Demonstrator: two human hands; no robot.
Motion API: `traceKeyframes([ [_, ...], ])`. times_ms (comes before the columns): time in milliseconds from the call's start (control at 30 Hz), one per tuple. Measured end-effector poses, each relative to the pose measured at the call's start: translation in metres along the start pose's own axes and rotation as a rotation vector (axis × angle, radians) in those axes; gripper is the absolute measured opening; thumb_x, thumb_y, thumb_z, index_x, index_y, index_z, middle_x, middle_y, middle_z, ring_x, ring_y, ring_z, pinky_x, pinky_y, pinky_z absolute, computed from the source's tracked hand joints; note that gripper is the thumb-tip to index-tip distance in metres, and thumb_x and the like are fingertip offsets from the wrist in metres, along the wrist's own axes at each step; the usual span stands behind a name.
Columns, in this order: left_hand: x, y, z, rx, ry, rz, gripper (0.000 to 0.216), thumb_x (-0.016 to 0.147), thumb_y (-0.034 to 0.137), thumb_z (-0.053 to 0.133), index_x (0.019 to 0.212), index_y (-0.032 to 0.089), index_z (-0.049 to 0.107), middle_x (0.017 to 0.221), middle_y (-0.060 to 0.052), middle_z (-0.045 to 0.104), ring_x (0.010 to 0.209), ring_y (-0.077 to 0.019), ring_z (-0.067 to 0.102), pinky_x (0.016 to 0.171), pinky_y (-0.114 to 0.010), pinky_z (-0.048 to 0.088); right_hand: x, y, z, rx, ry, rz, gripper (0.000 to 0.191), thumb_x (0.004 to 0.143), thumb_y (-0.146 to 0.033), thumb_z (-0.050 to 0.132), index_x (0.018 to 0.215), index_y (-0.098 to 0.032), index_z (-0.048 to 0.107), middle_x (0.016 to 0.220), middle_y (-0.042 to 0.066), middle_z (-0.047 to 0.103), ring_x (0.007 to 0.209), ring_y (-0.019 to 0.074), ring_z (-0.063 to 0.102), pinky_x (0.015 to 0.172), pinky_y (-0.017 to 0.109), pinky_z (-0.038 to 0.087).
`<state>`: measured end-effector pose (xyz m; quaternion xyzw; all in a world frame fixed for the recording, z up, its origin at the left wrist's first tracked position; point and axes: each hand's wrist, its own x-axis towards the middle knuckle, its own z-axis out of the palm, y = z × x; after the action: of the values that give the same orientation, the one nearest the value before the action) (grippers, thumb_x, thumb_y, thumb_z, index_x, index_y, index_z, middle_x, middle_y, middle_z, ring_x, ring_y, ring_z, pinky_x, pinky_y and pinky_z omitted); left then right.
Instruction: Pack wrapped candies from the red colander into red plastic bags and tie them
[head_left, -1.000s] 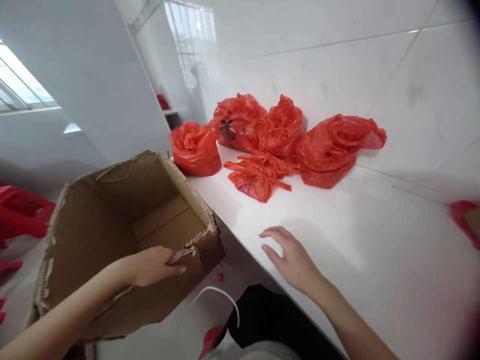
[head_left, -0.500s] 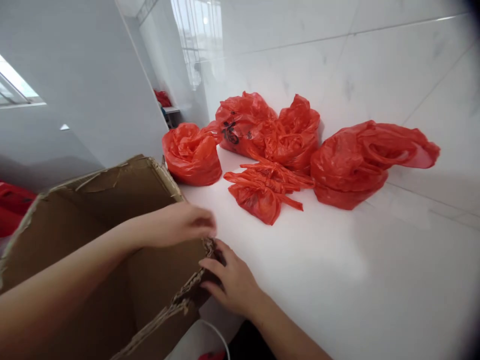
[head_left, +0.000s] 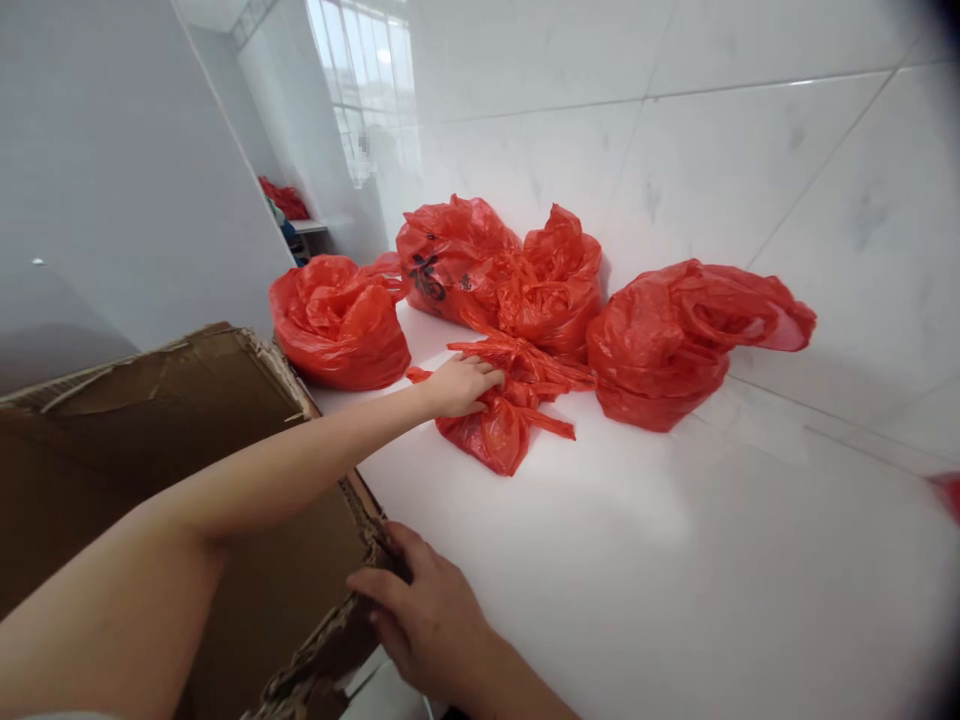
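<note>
The left hand (head_left: 465, 385) lay palm down on the small bag (head_left: 495, 445), fingers curled into the loose film; whether they had closed on it or only pressed it could not be told. The right hand (head_left: 442, 620) gripped the box (head_left: 172, 385) by its torn rim near a corner, fingers bent over the edge, probably to keep it steady and close to the table (head_left: 585, 560). Whether anything beneath also bore the box was hidden.

The left arm crossed the box's open mouth, since the box stood between the body and the small bag. That bag lay low and crumpled on the table, in front of the fuller ones, its handles splayed, which seemed to leave loose film within easy grasp.

Beyond it, the printed bag (head_left: 450, 255) and the knotted bag (head_left: 555, 300) sat side by side near the tiled wall (head_left: 712, 170), perhaps set back there for support. The left bag (head_left: 341, 335) squatted just beside the box's far corner. The right bag (head_left: 660, 345) stood on a broad base, its top flopped sideways. Farther off, red stuff (head_left: 285, 200) showed past the partition (head_left: 112, 170).
</note>
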<state>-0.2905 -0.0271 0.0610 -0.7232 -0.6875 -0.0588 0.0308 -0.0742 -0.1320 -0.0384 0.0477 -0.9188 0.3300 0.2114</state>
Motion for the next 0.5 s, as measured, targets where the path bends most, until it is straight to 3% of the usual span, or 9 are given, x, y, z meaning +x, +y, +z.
traceKeyframes([
  [100, -0.013, 0.005, -0.005, -0.011, 0.019, -0.035, 0.032, 0.078, 0.02, 0.057, 0.11, 0.019, 0.06, 0.107, -0.012, 0.065, 0.1, -0.0288, 0.059, 0.087, -0.038, 0.041, -0.001, 0.001, 0.001, -0.015, 0.012, -0.012, 0.048, 0.085, -0.022, 0.054, 0.132, -0.033, 0.048, 0.149, 0.01, 0.03, 0.127, 0.0242, 0.046, 0.099, 0.039, 0.047],
  [200, -0.034, 0.007, -0.026, -0.025, 0.048, -0.106, 0.027, 0.08, 0.019, 0.05, 0.105, 0.018, 0.059, 0.096, -0.009, 0.067, 0.084, -0.0237, 0.063, 0.074, -0.033, 0.045, -0.001, 0.0, 0.0, -0.007, 0.014, -0.014, 0.048, 0.085, -0.02, 0.053, 0.131, -0.032, 0.048, 0.149, 0.01, 0.03, 0.127, 0.0253, 0.046, 0.099, 0.039, 0.047],
  [300, -0.068, 0.006, -0.064, -0.183, 0.16, -0.203, 0.024, 0.078, 0.023, 0.052, 0.099, 0.016, 0.058, 0.086, -0.004, 0.066, 0.077, -0.019, 0.063, 0.07, -0.028, 0.047, -0.001, 0.0, 0.0, 0.008, 0.02, -0.013, 0.047, 0.085, -0.016, 0.052, 0.13, -0.03, 0.049, 0.147, 0.011, 0.031, 0.124, 0.0256, 0.048, 0.098, 0.039, 0.047],
  [400, -0.117, 0.0, -0.111, -0.538, 0.3, -0.373, 0.028, 0.078, 0.029, 0.054, 0.101, 0.012, 0.057, 0.087, -0.002, 0.064, 0.08, -0.0165, 0.065, 0.074, -0.028, 0.049, -0.001, -0.001, 0.0, 0.02, 0.022, -0.015, 0.046, 0.085, -0.014, 0.051, 0.129, -0.029, 0.05, 0.145, 0.012, 0.032, 0.123, 0.0258, 0.049, 0.096, 0.04, 0.048],
  [467, -0.158, -0.009, -0.14, -0.724, 0.281, -0.555, 0.038, 0.084, 0.032, 0.048, 0.111, 0.007, 0.055, 0.089, -0.002, 0.064, 0.084, -0.0165, 0.066, 0.079, -0.035, 0.048, 0.0, -0.003, -0.001, 0.033, 0.01, -0.011, 0.045, 0.086, -0.013, 0.049, 0.128, -0.028, 0.051, 0.145, 0.012, 0.032, 0.123, 0.0251, 0.048, 0.097, 0.04, 0.048],
  [500, -0.18, -0.015, -0.151, -0.784, 0.206, -0.649, 0.042, 0.088, 0.031, 0.042, 0.117, 0.002, 0.052, 0.088, -0.002, 0.064, 0.086, -0.0177, 0.065, 0.079, -0.039, 0.045, 0.0, -0.004, -0.002, 0.041, 0.004, -0.01, 0.044, 0.086, -0.012, 0.048, 0.127, -0.028, 0.051, 0.145, 0.012, 0.032, 0.123, 0.0246, 0.048, 0.097, 0.039, 0.048],
])
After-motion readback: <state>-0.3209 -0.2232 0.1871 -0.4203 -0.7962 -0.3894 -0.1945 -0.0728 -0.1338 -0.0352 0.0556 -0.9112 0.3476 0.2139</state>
